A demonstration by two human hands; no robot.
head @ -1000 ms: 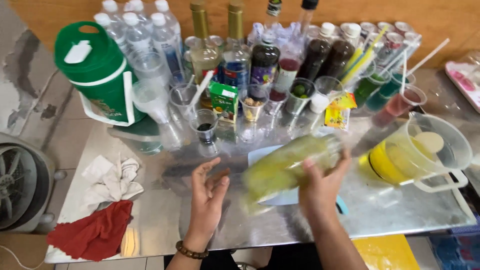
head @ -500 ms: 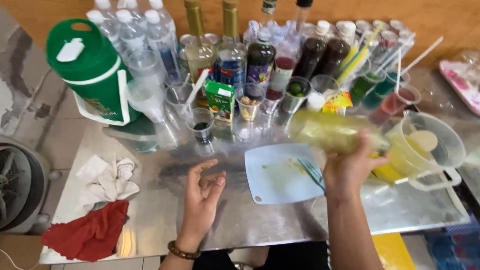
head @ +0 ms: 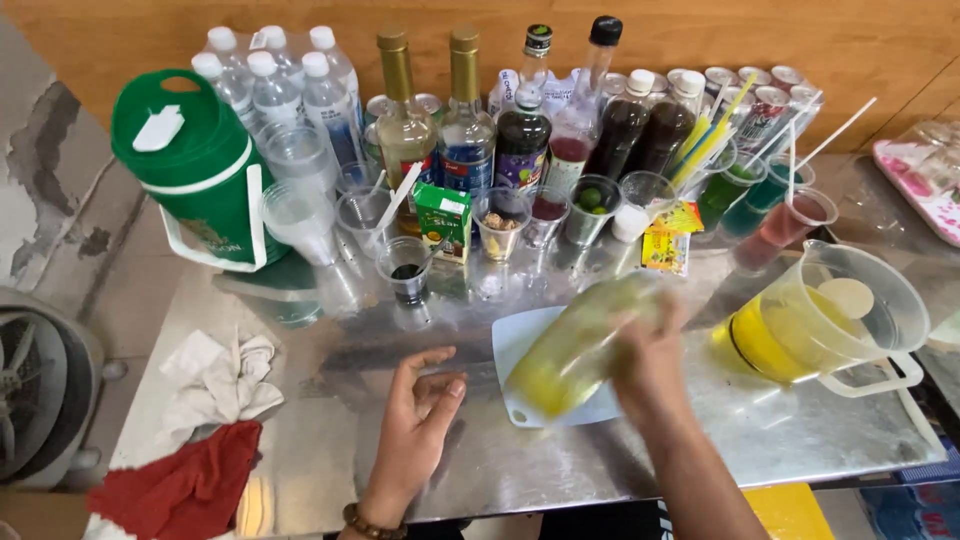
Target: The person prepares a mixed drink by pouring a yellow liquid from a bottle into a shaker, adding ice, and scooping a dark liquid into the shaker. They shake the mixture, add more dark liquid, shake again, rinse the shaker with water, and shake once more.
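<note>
My right hand (head: 650, 355) grips a clear plastic shaker cup (head: 575, 345) of yellow-green liquid, tilted on its side and blurred with motion above a white cutting board (head: 520, 345). My left hand (head: 420, 415) hovers open, palm up with fingers apart, over the steel table (head: 440, 470) just left of the board. It holds nothing and wears a bead bracelet at the wrist.
A clear pitcher (head: 835, 320) of yellow liquid stands at the right. Syrup bottles (head: 525, 135), water bottles (head: 290, 85), cups with straws (head: 770, 190) and a green jug (head: 195, 165) line the back. White cloth (head: 225, 375) and red cloth (head: 185, 490) lie at the left.
My right hand has swung the cup back down and left over the cutting board after lifting it toward the pitcher. My left hand stays open in about the same place.
</note>
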